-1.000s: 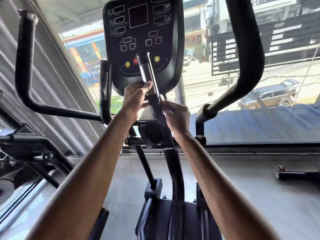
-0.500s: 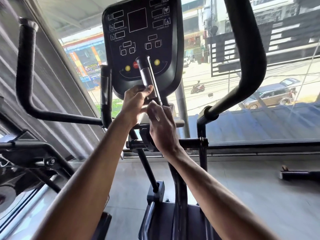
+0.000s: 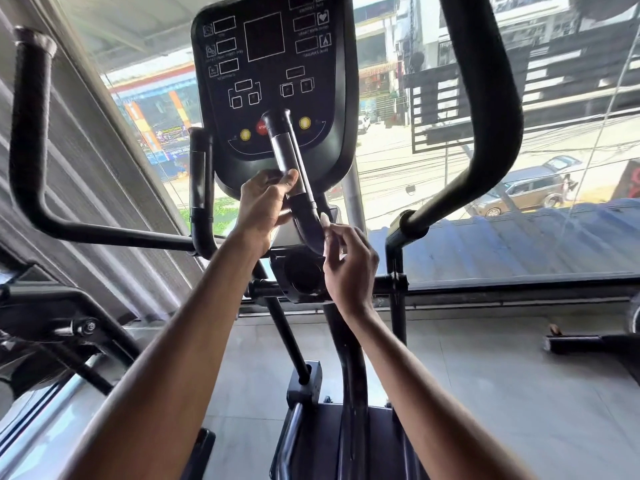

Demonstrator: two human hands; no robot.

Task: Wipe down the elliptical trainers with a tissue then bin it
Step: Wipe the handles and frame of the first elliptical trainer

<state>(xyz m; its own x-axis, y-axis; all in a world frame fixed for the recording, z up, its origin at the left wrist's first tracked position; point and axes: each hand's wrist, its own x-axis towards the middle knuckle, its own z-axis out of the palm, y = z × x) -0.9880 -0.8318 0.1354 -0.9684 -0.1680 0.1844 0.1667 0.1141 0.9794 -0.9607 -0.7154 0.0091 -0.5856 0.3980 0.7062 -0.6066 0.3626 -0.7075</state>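
Nearest the camera, both forearms are reaching up over the centre post of the elliptical trainer (image 3: 346,375). The right hand (image 3: 349,265) is hovering just beside the lower bend of the inner handle (image 3: 292,168). Its fingers (image 3: 346,235) are curling together on a pale scrap that is probably the tissue (image 3: 325,220). Only a sliver is showing and the rest is hiding inside the hand, so the pinch is a judgement. The hand is likely sitting there to rub down that bend of the bar. Just beyond, the left hand (image 3: 265,202) is gripping the same handle higher up, with the thumb lying along it and the fingers wrapping behind. It seems to be steadying the bar against the wiping. Farther on, the console (image 3: 273,64) is facing the person, with the frame cutting off its top edge and the handle covering part of its red button. No bin is showing anywhere.
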